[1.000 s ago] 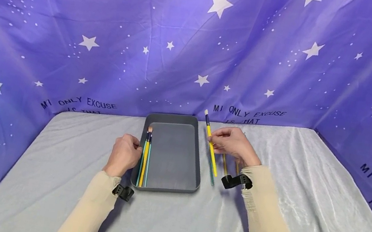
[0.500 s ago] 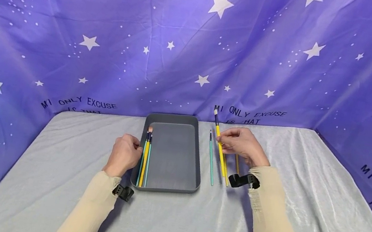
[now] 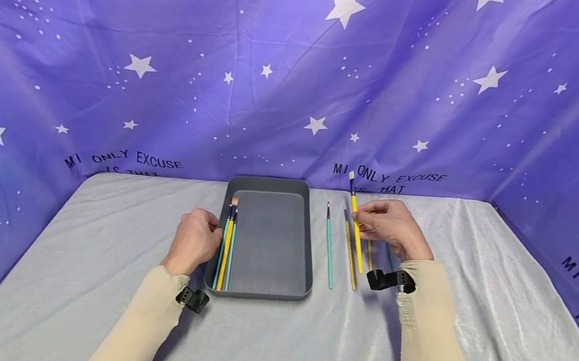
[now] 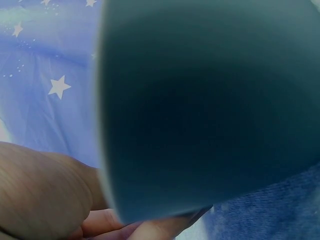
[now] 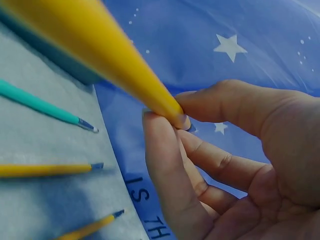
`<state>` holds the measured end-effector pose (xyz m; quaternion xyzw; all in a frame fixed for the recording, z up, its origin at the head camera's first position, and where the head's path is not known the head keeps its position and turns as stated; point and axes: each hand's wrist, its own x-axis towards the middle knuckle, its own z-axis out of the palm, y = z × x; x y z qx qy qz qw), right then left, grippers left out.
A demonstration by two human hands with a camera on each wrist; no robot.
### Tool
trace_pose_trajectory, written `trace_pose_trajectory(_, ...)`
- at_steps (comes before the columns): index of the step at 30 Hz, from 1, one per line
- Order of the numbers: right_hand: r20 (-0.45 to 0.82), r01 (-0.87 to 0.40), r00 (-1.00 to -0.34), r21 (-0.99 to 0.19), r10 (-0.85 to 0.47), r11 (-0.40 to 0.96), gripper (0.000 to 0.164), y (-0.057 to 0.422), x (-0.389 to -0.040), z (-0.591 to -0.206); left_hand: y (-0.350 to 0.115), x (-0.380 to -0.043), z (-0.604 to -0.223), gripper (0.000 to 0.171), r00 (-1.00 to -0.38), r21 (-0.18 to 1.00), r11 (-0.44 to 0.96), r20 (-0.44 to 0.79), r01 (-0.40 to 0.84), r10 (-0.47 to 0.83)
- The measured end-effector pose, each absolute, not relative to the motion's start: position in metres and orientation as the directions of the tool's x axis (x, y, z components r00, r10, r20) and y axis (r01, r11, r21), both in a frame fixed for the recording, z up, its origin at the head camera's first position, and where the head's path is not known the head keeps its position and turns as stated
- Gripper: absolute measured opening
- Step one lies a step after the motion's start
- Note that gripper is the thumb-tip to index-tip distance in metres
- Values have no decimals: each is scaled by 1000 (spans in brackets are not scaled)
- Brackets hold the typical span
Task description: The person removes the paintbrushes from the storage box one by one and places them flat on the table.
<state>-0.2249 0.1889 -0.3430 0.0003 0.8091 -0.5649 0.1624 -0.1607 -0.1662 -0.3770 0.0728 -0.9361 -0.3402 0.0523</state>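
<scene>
In the head view my right hand (image 3: 395, 229) pinches a thick yellow paintbrush (image 3: 357, 246) between thumb and fingers, its pale bristles pointing up and away. The right wrist view shows the thumb and index finger closed on this brush (image 5: 125, 60), whose handle runs toward the camera. At the left side of a dark grey rectangular tray (image 3: 271, 254), my left hand (image 3: 194, 240) grips the rim. The tray's wall (image 4: 200, 125) fills much of the left wrist view, with the fingers below it. A yellow paintbrush (image 3: 224, 259) and two teal ones lie along the tray's left wall.
Right of the tray lie a thin teal paintbrush (image 3: 329, 251), a thin yellow paintbrush (image 3: 351, 261) and another yellow brush (image 3: 370, 255) partly behind the right hand. A bluish handle (image 3: 391, 257) shows near the wrist. A purple starred curtain (image 3: 284, 77) backs the grey cloth (image 3: 249, 352).
My right hand has moved right with the yellow paintbrush, away from the tray and across the brushes on the cloth. The left hand and tray have stayed put.
</scene>
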Motion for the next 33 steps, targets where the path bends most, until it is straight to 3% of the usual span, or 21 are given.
trace_pose_trajectory(33, -278, 232, -956, -912, -96, 338, 42, 235, -228, -354, -164, -160, -376, 18, -983, 646, 754, 33, -118, -182)
